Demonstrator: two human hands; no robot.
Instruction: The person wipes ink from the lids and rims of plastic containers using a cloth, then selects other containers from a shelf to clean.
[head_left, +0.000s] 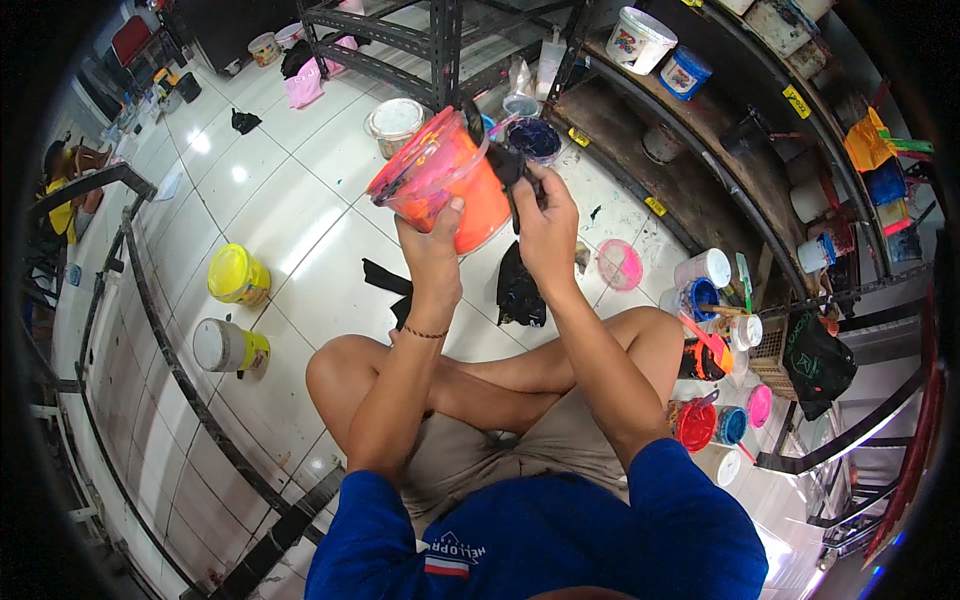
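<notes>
I sit cross-legged on the tiled floor. In my left hand (pixel 432 245) is an orange paint bucket (pixel 475 195), held tilted in front of me, the thumb against its side. Pink and orange paint smears its rim and wall. My right hand (pixel 547 222) pinches a crumpled black piece of plastic or cloth (pixel 507 165) against the bucket's right side. Below the bucket lie a crumpled black bag (pixel 520 290) and a black strip (pixel 386 277). A round pink-smeared lid (pixel 620 265) rests to the right.
A yellow-lidded tub (pixel 239 275) and a white-lidded tub (pixel 225 346) stand on the left. Several paint pots, including a red one (pixel 695 425), crowd my right knee. Shelves (pixel 640 130) with buckets line the right. A metal rack (pixel 385 45) stands ahead; a black rail (pixel 180 380) runs left.
</notes>
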